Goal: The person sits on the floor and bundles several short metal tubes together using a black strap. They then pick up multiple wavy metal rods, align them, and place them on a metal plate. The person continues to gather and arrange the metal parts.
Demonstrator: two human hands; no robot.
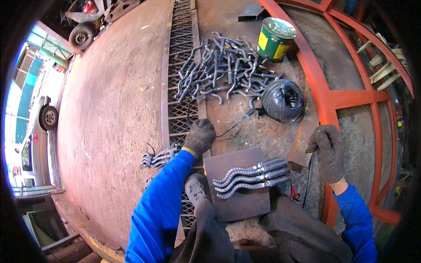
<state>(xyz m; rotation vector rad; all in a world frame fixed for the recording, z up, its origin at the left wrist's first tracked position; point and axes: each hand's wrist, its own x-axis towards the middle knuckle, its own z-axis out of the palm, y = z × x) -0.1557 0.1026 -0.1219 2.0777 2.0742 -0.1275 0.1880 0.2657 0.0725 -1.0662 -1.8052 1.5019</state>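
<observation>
My left hand (199,136), in a dark knit glove, is closed on a black plastic strip (232,127). The strip runs toward a black roll of plastic twine (283,101), and a loop of it rises above my fist. My gloved right hand (326,151) has curled fingers beside the red steel frame; whatever they might hold is hidden. Between my legs lies a flat metal plate (239,210). Across it, side by side, rest several bent ribbed steel bars (245,177) with dark smooth ends. Left of my left wrist sits a bundle of similar bars (160,158).
A large loose pile of bent bars (223,65) spreads over the floor and metal grating (180,39). Behind the roll stands a green can (276,39). A red steel frame (322,87) borders the right. Red-handled pliers or cutters (295,194) lie near my right knee.
</observation>
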